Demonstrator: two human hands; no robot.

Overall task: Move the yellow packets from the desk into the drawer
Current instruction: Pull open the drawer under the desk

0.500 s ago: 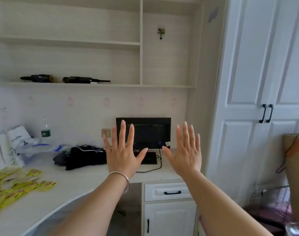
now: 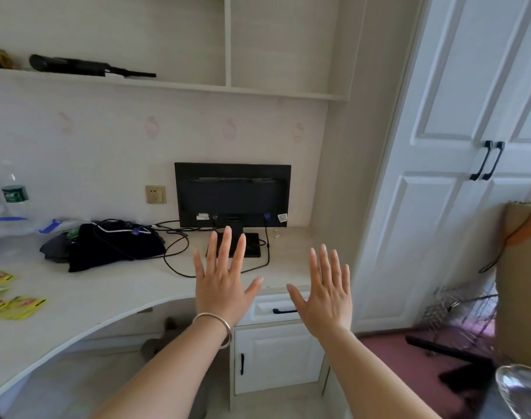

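With our left hand (image 2: 225,285) and right hand (image 2: 324,294) spread flat and empty mid-frame, the yellow packets (image 2: 13,300) lie on the surface (image 2: 107,291) at the left edge and the drawer (image 2: 271,317) sits closed, so we judge opening it comes first.

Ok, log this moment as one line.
stage: not started | left hand: open, empty | right hand: open, empty | yellow packets: on desk | drawer: closed

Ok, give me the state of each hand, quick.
Left hand: open, fingers spread, holding nothing.
Right hand: open, fingers spread, holding nothing.
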